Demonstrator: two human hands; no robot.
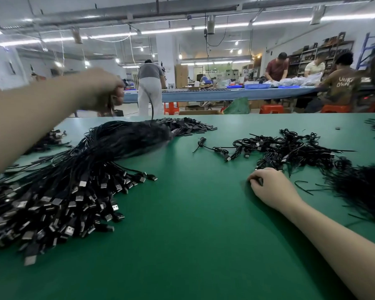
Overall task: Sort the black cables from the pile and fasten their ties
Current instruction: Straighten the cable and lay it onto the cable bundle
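The big cable pile [74, 176] lay at your left on the green surface [193, 224]. Your left hand [104, 92], raised past the far edge, pinched one cable [152, 111]. Your right hand [271, 187] rested curled beside the tied cables [290, 148], holding nothing I could tell, with open room between.

Two bare arms come into the picture, one from each side. No sleeve covers either arm as far as the picture shows. The left arm [37, 109] looks long and smooth, and it gets wide near the edge of the picture. The left hand [105, 90] is blurry, so its fingers are hard to make out. The right arm [338, 245] is also smooth. The right hand [271, 187] is sharp and clear. You can see its knuckles, and its fingernails look short and plain. There are no rings, watches, gloves or bands to be seen on either hand or wrist.
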